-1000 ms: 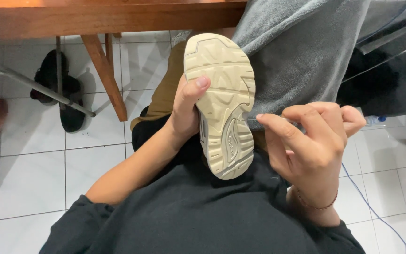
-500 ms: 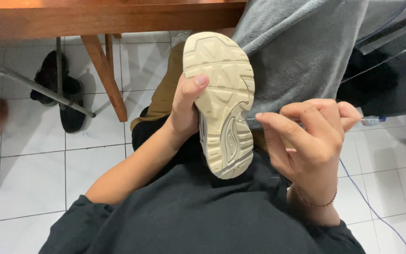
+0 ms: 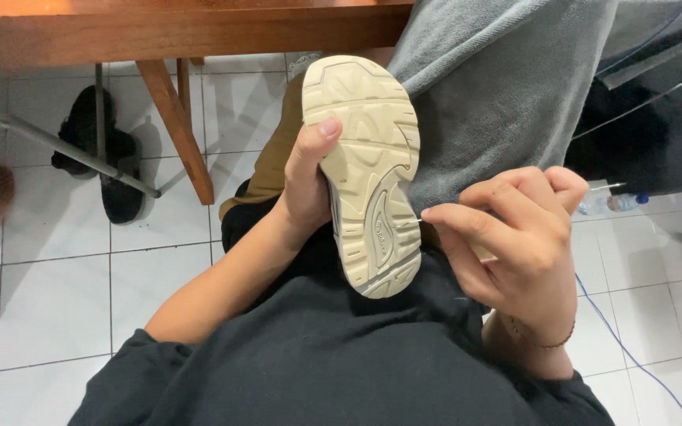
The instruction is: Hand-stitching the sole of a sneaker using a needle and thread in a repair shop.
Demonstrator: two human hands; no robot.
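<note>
I am holding a shoe [image 3: 369, 170] sole-up over my lap, its pale ridged sole facing me, toe pointing away toward the table [image 3: 159, 28] and heel toward my chest. My left hand [image 3: 305, 185] is gripping the shoe from its left side: the thumb is pressing on the sole near the forefoot while the other fingers are wrapping round behind, out of sight, so that hand is clamped on the shoe. My right hand [image 3: 515, 237] is hovering just beside the shoe's right edge at the heel half, fingers curled together with the fingertips [image 3: 436, 213] pinching something thin, a needle [image 3: 420, 220] perhaps, whose tip is touching the sole's edge; it is too small to be sure. A thin bracelet [image 3: 550, 341] is circling that wrist. A grey cloth [image 3: 499, 87] is hanging down from the table's edge behind the shoe and my right hand. On the white tiled floor [image 3: 57, 284] to my left, black shoes [image 3: 100, 158] are lying under the table, near its wooden leg [image 3: 179, 130]. To my right, a plastic bottle [image 3: 613, 203] is lying on the tiles, and a blue cable [image 3: 633, 355] is trailing across the floor.
</note>
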